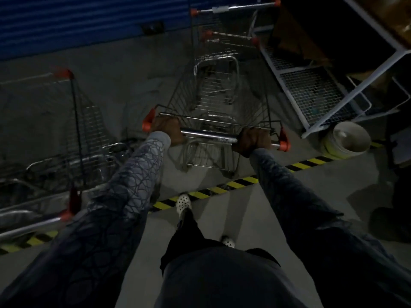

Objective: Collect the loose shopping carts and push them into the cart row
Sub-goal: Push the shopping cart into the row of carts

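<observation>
Gripping cart handle (209, 135), left hand (166, 131) and right hand (253, 138) curled round its ends; wide hold lets us steer into cart row (224, 36) ahead.

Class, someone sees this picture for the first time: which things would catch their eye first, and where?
At centre, the left hand and right hand grip the handle of a shopping cart, with the cart row ahead. A yellow-and-black floor stripe crosses beneath it, and a white bucket stands at right.

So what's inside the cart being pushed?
No goods show in the cart: only its wire and floor beneath. Its far end is too dark to tell.
</observation>
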The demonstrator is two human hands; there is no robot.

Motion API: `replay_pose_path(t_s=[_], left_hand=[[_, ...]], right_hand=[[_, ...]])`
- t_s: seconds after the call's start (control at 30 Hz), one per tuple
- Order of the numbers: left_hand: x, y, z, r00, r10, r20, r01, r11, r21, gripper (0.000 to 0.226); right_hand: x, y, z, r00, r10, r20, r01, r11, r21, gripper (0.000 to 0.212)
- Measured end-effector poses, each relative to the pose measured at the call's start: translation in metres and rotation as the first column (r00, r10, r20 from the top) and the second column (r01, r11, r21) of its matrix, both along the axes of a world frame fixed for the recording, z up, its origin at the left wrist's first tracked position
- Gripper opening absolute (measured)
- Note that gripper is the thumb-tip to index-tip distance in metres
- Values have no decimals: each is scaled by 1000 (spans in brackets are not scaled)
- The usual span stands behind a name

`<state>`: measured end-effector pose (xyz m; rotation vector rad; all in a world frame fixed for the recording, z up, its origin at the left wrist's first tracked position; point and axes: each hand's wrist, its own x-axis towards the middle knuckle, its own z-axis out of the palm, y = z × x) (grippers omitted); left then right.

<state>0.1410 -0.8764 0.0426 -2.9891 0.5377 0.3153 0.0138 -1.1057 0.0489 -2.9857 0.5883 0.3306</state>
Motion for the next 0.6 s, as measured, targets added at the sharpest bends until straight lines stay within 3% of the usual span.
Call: replay_pose_path(t_s=[0.13,0.4,0.6], left_hand=[[-30,28,5,994,110,7,-110,994,22,23],[-50,83,4,976,220,3,-220,975,36,41],[-18,116,6,962,274,0,-274,960,54,50]], right_hand=[[-4,22,7,994,109,4,-108,993,-38,47],[17,60,6,966,253,-56,-255,966,-50,51],[57,92,9,944,321,-81,-323,946,-19,53]])
